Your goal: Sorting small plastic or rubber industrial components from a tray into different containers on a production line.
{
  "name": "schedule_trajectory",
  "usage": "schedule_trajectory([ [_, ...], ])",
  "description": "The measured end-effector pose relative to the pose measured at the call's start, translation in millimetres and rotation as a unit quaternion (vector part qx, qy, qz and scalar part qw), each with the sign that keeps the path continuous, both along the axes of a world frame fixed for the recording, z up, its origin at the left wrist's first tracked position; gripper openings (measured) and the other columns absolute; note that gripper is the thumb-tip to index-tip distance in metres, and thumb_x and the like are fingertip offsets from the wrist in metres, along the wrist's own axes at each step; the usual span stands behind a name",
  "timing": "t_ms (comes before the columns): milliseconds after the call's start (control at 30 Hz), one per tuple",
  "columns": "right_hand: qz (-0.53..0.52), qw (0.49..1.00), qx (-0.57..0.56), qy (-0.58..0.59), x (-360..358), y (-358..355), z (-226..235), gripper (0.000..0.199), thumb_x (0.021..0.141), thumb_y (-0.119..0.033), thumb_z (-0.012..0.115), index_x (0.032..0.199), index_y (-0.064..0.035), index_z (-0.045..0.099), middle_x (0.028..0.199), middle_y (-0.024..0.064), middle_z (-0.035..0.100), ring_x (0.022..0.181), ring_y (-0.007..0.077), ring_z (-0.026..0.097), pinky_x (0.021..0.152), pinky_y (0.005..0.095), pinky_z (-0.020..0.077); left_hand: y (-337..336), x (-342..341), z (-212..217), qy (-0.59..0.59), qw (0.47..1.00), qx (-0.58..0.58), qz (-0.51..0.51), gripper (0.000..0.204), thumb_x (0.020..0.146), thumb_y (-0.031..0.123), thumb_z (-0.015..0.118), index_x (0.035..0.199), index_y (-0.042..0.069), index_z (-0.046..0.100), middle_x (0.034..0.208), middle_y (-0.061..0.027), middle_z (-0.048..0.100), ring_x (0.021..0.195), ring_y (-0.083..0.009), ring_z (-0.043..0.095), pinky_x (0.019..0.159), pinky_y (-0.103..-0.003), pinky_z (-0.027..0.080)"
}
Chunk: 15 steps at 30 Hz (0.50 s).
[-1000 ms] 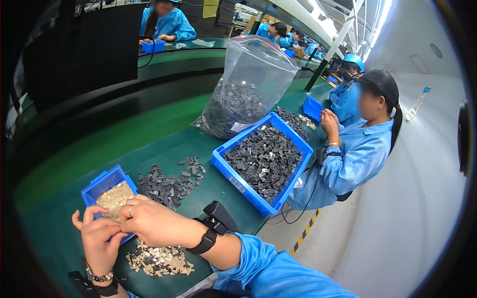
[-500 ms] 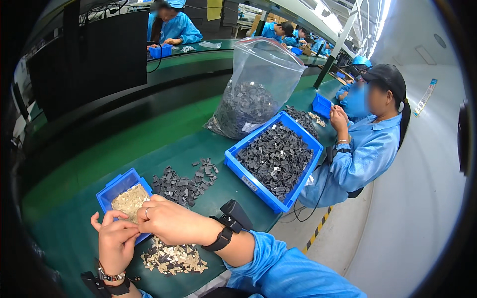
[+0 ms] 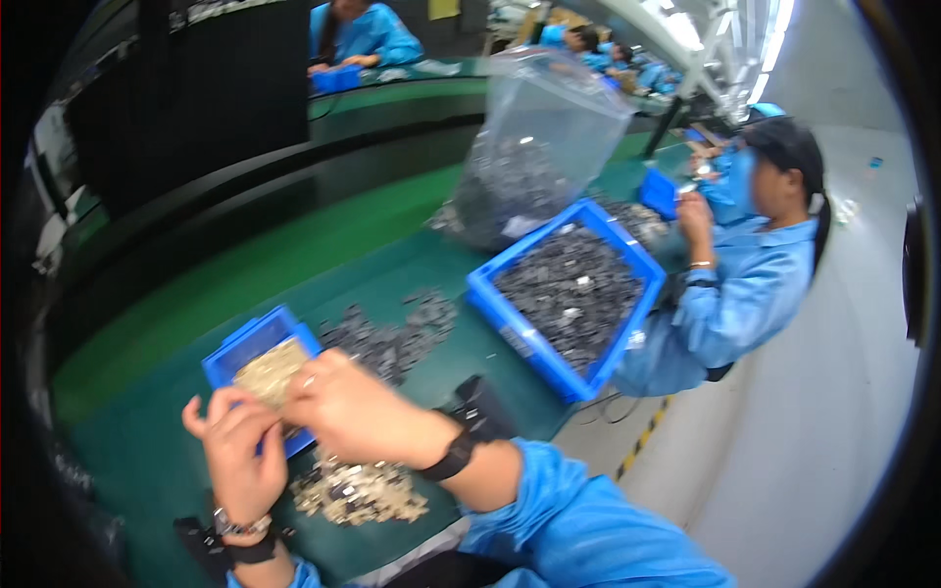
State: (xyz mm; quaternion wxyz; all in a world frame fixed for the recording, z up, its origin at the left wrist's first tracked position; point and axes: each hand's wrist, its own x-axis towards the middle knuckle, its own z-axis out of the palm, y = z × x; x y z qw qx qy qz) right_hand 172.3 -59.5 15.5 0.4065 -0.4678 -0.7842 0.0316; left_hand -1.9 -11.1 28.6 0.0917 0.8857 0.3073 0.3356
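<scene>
Lower left: left hand and right hand, curled fingers close together; any pinched piece indiscernible. Pale pieces in 1 blue bin, lower left: probably light, stiff, best gripped edgewise.

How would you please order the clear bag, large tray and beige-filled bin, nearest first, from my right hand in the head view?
1. Beige-filled bin, left of the right hand.
2. Large tray, to the right.
3. Clear bag, upper middle.

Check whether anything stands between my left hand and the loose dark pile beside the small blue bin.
In this view, your right hand and the small blue bin stand between your left hand and the loose dark pile.
</scene>
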Motion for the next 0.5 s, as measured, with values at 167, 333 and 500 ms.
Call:
schedule_trajectory([
  [167, -0.065, 0.997, 0.034, -0.016, 25.9, -0.3, 1.0, 0.008, 0.061, -0.005, 0.066, 0.069, -0.0049, 0.062, 0.073, 0.0105, 0.062, 0.074, 0.0294, 0.062, 0.068, 0.0416, 0.0460, 16.2, 6.3, -13.1, -0.027, 0.998, -0.059, 0.002, 0.004, 0.080, 0.010, 0.065, 0.079, 0.009, 0.069, 0.085, 0.0003, 0.069, 0.097, -0.0191, 0.059, 0.100, -0.044, 0.022],
  [333, -0.068, 0.996, 0.006, 0.061, 22.2, -2.2, 4.6, 0.009, 0.074, -0.002, 0.064, 0.080, -0.0055, 0.068, 0.079, 0.0059, 0.063, 0.078, 0.0265, 0.061, 0.073, 0.0388, 0.0431, 14.1, 3.9, -9.1, -0.013, 0.997, -0.076, 0.011, 0.005, 0.081, 0.013, 0.066, 0.081, 0.011, 0.071, 0.089, 0.0029, 0.071, 0.103, -0.0175, 0.057, 0.100, -0.049, 0.018],
  [500, -0.053, 0.996, 0.035, 0.068, 15.2, 1.5, 2.7, 0.009, 0.074, -0.002, 0.066, 0.080, -0.0073, 0.068, 0.077, 0.0043, 0.062, 0.077, 0.0240, 0.060, 0.073, 0.0365, 0.0425, 14.2, 1.8, -11.2, -0.052, 0.994, -0.075, 0.059, 0.002, 0.077, 0.011, 0.071, 0.075, 0.010, 0.072, 0.086, 0.0017, 0.071, 0.099, -0.0188, 0.060, 0.098, -0.044, 0.029],
])
